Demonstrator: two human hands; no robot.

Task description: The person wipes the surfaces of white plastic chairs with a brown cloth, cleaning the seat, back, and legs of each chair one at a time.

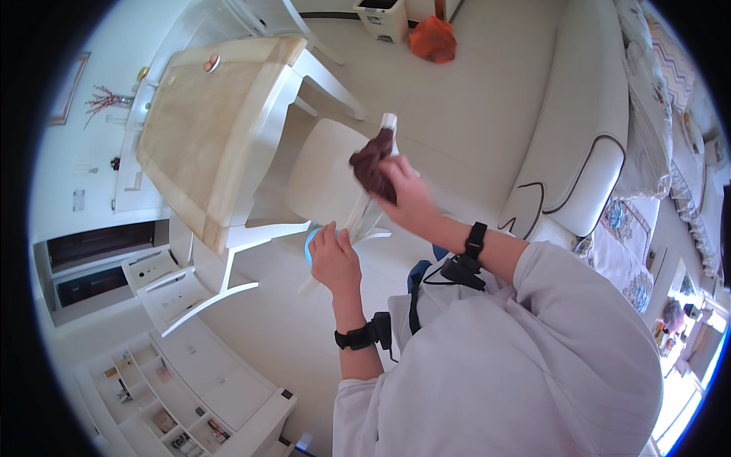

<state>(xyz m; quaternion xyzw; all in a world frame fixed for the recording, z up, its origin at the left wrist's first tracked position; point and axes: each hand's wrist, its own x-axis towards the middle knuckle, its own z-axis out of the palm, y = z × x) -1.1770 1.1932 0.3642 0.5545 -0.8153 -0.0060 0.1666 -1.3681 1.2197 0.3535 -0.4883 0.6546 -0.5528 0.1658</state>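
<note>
A white chair stands before me, its cream seat (325, 165) towards the table and its backrest (358, 220) nearest me, seen from above. My right hand (406, 194), slightly blurred, grips a crumpled dark brown cloth (374, 165) against the far part of the backrest. The white end of the top rail (389, 121) shows beyond the cloth. Lower down, my left hand (337, 257) holds the near part of the backrest, its fingers partly hiding the rail. Behind those fingers peeks the rim of a round blue object (310, 245), mostly hidden.
A dining table (211, 125) with a beige top stands left of the chair. Another white chair (188, 291) is at lower left, near a white cabinet (211, 371). A pale sofa (577, 114) lines the right. An orange plastic bag (434, 40) and a bin (382, 20) stand ahead.
</note>
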